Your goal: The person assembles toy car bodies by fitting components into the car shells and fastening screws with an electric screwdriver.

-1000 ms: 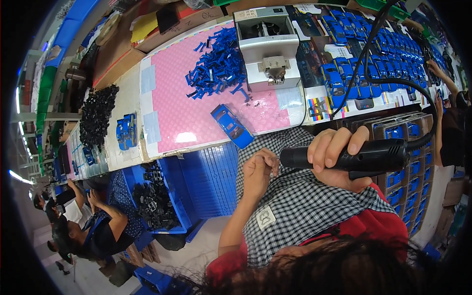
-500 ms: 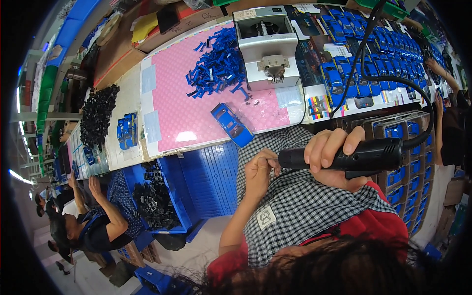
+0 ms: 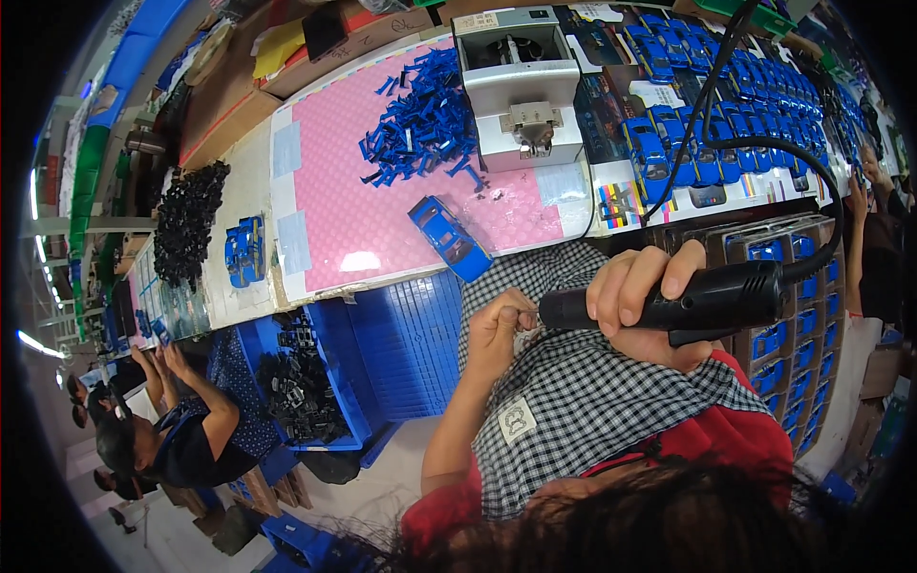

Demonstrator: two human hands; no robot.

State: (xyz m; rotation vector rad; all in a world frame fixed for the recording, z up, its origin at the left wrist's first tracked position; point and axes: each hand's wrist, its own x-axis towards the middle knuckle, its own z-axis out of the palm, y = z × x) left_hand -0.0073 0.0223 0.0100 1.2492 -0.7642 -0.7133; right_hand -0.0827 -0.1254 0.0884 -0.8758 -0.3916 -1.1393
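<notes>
Under the bent edges of a busy workroom, a pale counter [image 3: 258,172] carries a pink sheet [image 3: 334,220] with a dimpled pattern and a glossy, light-catching surface. The tool [image 3: 712,298] is off the counter, in front of the person's checked cloth apron [image 3: 592,420]: the right hand [image 3: 630,286] wraps its barrel, fingers over the top and thumb below, and its blunt front end points at the left hand [image 3: 497,329], just beside the fingers. The left hand is bent inward there; whether it pinches something small cannot be told. The tool is a thick black cylinder, seemingly plastic, with slotted vents at the rear, where a black cord [image 3: 831,220] curves up. Beyond the left hand, a shiny blue car [image 3: 447,237] with dark windows lies aslant at the counter's near edge, apart from both hands. Farther back sit a loose heap of spiky blue parts [image 3: 420,119] and a boxy, silvery machine [image 3: 516,86], with rows of rounded blue cars [image 3: 726,143] to the right. Below the counter, a smooth-walled blue bin [image 3: 346,377] holds jumbled black parts [image 3: 296,382].
</notes>
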